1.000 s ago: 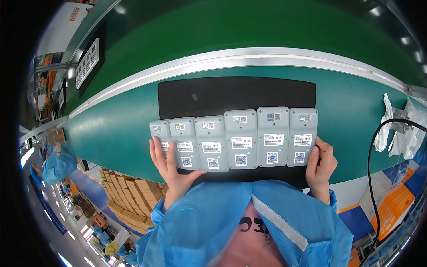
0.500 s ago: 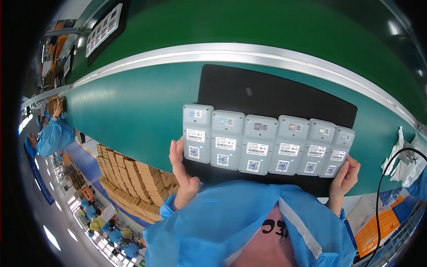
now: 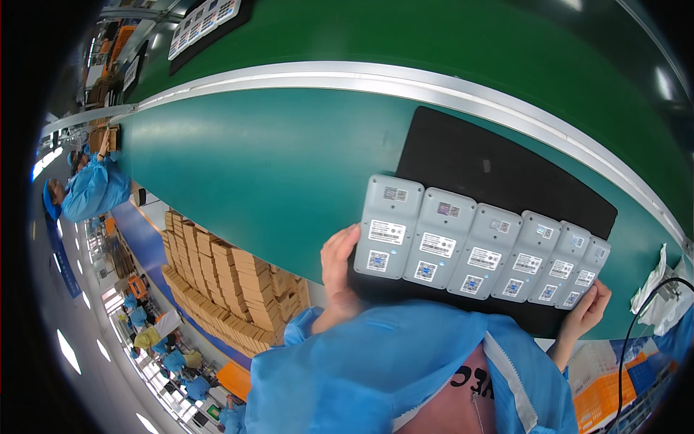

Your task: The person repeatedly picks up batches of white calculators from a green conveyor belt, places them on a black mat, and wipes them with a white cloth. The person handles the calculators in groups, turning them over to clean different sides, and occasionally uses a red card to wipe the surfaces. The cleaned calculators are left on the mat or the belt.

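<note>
Several pale grey plastic handheld devices lie side by side in a row, backs up, with white labels and square codes on them. Under them is a black mat, which shows beyond and below the row. My left hand presses its fingers against the row's left end, thumb low and partly hidden by the sleeve. At the right end, my right hand has thumb and curled fingers against the last device's lower corner. The row is held between both hands.
A metal rail divides the teal bench from a green belt, where similar devices sit face up on a dark mat. Stacked cardboard boxes stand left. White gloves or cloth and a black cable are right. A co-worker sits far left.
The view has turned, so bench, mat and row appear farther right, and the row slants more. My left hand's fingers have drawn closer in against the left end device.
</note>
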The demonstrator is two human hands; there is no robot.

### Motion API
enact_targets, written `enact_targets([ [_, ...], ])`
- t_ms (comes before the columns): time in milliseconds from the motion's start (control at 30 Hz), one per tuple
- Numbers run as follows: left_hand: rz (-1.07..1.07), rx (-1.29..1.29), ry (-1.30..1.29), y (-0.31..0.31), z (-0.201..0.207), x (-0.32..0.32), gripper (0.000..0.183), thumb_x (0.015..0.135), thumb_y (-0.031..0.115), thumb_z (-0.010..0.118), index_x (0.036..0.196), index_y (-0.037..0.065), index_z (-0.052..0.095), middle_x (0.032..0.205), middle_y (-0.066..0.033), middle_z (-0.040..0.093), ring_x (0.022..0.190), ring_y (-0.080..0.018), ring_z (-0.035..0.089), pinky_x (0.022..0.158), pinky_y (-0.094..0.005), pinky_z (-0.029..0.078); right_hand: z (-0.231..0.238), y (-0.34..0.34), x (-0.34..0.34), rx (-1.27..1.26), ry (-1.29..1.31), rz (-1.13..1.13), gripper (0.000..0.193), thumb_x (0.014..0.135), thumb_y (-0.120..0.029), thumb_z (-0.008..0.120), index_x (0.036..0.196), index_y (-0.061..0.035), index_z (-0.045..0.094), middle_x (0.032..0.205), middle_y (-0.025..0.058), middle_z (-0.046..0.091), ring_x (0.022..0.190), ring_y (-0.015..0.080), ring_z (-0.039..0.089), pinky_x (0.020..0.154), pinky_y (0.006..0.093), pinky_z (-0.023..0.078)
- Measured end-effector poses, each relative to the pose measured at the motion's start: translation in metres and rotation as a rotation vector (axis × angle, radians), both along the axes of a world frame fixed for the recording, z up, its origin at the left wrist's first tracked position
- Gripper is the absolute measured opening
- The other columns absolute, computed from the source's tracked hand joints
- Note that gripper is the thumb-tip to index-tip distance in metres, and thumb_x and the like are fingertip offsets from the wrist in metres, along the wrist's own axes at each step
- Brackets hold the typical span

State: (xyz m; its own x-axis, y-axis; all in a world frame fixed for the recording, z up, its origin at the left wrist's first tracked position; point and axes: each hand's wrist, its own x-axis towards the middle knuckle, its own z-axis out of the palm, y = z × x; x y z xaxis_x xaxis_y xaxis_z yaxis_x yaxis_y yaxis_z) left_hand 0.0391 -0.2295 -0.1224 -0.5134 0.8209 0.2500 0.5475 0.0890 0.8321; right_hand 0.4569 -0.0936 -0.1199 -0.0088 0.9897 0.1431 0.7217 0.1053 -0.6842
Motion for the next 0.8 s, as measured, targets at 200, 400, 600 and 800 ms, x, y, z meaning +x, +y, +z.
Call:
enact_targets([
  [200, 0.034, 0.023, 0.035, 0.003, 0.003, 0.001, 0.051, 0.102, 0.038, 0.049, 0.127, -0.005, 0.061, 0.126, -0.0182, 0.069, 0.117, -0.0341, 0.063, 0.103, -0.0431, 0.047, 0.001, -0.004, -0.003, -0.019, 0.051, -0.044, 0.021, 0.108, -0.011, 0.046, 0.112, 0.0037, 0.060, 0.103, 0.0062, 0.061, 0.095, 0.0124, 0.056, 0.089, 0.0261, 0.044],
  [400, 0.044, -0.004, 0.057, 0.004, 0.008, 0.002, 0.041, 0.092, 0.019, 0.064, 0.125, -0.005, 0.062, 0.126, -0.0186, 0.069, 0.117, -0.0336, 0.065, 0.101, -0.0415, 0.048, 0.000, 0.000, 0.005, 0.025, -0.004, -0.004, 0.020, 0.108, -0.010, 0.045, 0.114, 0.0041, 0.058, 0.102, 0.0073, 0.063, 0.092, 0.0114, 0.058, 0.088, 0.0249, 0.046],
  [600, -0.020, -0.007, -0.067, 0.000, 0.004, -0.003, 0.097, 0.102, 0.067, 0.001, 0.134, -0.004, 0.059, 0.132, -0.0194, 0.065, 0.122, -0.0334, 0.060, 0.108, -0.0430, 0.039, -0.002, 0.003, 0.001, -0.009, 0.083, -0.018, 0.021, 0.108, -0.009, 0.045, 0.116, 0.0043, 0.058, 0.102, 0.0072, 0.063, 0.092, 0.0099, 0.059, 0.086, 0.0231, 0.046],
  [800, 0.017, -0.106, -0.211, -0.005, 0.013, 0.003, 0.100, 0.100, 0.072, 0.000, 0.139, -0.001, 0.056, 0.136, -0.0166, 0.060, 0.127, -0.0291, 0.052, 0.111, -0.0424, 0.035, -0.012, 0.005, 0.010, -0.012, 0.194, 0.024, 0.021, 0.108, -0.009, 0.045, 0.117, 0.0049, 0.059, 0.100, 0.0074, 0.067, 0.088, 0.0081, 0.060, 0.080, 0.0215, 0.047],
])
